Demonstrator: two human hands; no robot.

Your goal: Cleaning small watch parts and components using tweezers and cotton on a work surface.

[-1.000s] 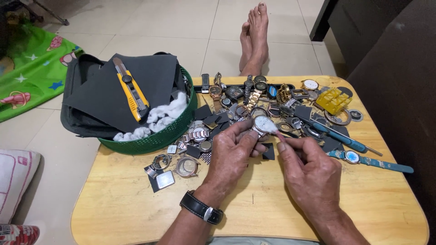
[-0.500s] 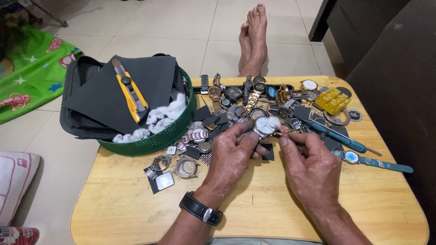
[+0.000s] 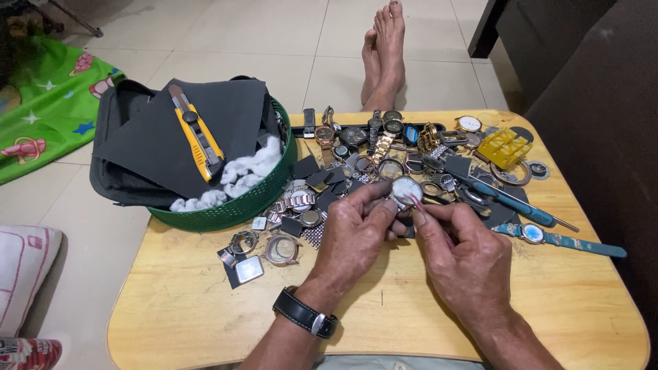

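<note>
1. Left hand (image 3: pixel 353 229): grip closed on a round white-dial watch case (image 3: pixel 406 190), pinched at the rim by thumb and fingertips, dial facing up. Black strap watch on that wrist.
2. Right hand (image 3: pixel 466 257): grip closed on a thin pink-tipped tool (image 3: pixel 419 203), tip touching the case's lower right edge. The tool's shaft runs back under the fingers; its far end is hidden.
3. Key relation: the case sits up and left of the right hand, at the left fingertips, above the counter (image 3: pixel 178 308). Tool axis runs diagonally, lower right to upper left. Both hands meet at the case; neither is clearly nearer.
4. Just beyond the case: a dense heap of watch parts (image 3: pixel 384 147) — cases, bracelets, dark pads. No open room ahead.
5. Right of the hands: blue-handled screwdriver (image 3: pixel 510 201), blue-strap watch (image 3: pixel 558 240), yellow plastic holder (image 3: pixel 505 147), all near the counter's right edge.
6. Left: green basket (image 3: pixel 236 209) overhanging the counter's edge, holding dark sheets, white cotton and a yellow utility knife (image 3: pixel 197 140).
7. Open room: bare wood nearest the body, under and behind both wrists. Loose cases (image 3: pixel 264 253) lie left of the left hand.
8. Bare feet (image 3: pixel 384 48) on the tiled floor beyond the far edge.
</note>
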